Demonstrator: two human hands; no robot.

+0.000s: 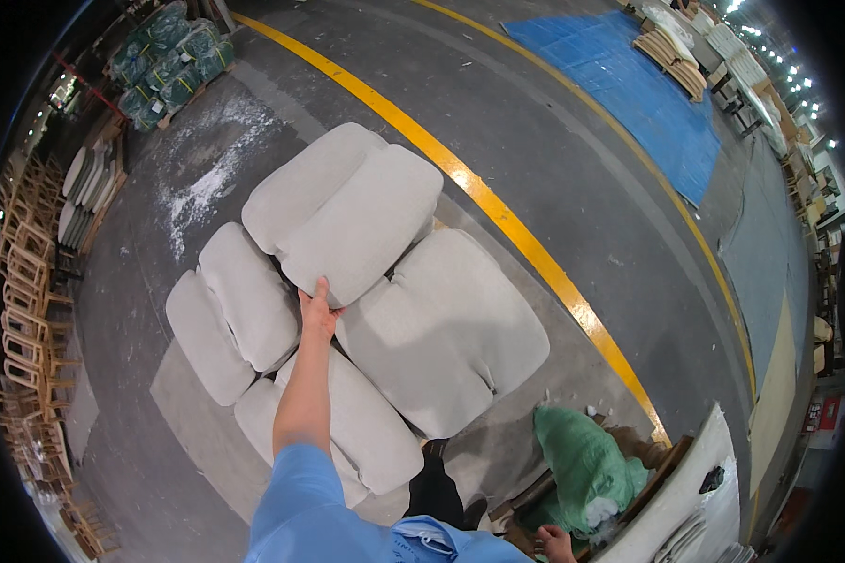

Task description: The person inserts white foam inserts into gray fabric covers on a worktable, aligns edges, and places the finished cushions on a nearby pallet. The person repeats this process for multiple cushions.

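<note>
Grey concrete floor (573, 169) spreads out below, a yellow line (498, 211) running from eleven o'clock down to five, with a heap of pale grey cushions (441, 328) at centre. Left hand (317, 314) is out at full reach, fingers closed on the near edge of the top cushion (347, 211), looks like mid-placing, so a firm push should seat it. Right hand (554, 542) sits low at five o'clock beside a green bag (587, 464), fingers too small to tell.
</note>
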